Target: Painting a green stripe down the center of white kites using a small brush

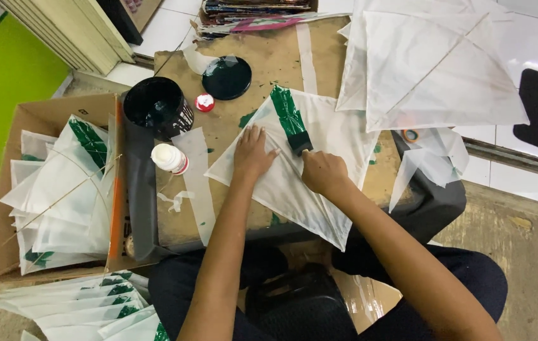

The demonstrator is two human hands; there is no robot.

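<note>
Both hands work on a white paper kite [294, 183] lying at the middle of the brown table [269, 63]. Spread flat with fingers apart, the left hand [253, 155] presses down on the kite's left half. Closed around the handle of a black brush [299, 144], the right hand [322, 172] keeps the bristles on the kite at the lower end of a wet green stripe [288, 110] that runs toward the kite's top corner.

Toward the table's far left corner stands an open black paint can [157, 105], with its round lid [226, 77] lying just beside it to the right and a small red cap [204, 102] between them. A small white bottle [169, 158] lies near the left edge, below the can. A stack of unpainted white kites [433, 69] covers the far right corner.

Left of the table, a cardboard box [41, 117] holds kites with green stripes, and more painted kites [98, 306] lie fanned out on the floor near the person's knee.
</note>
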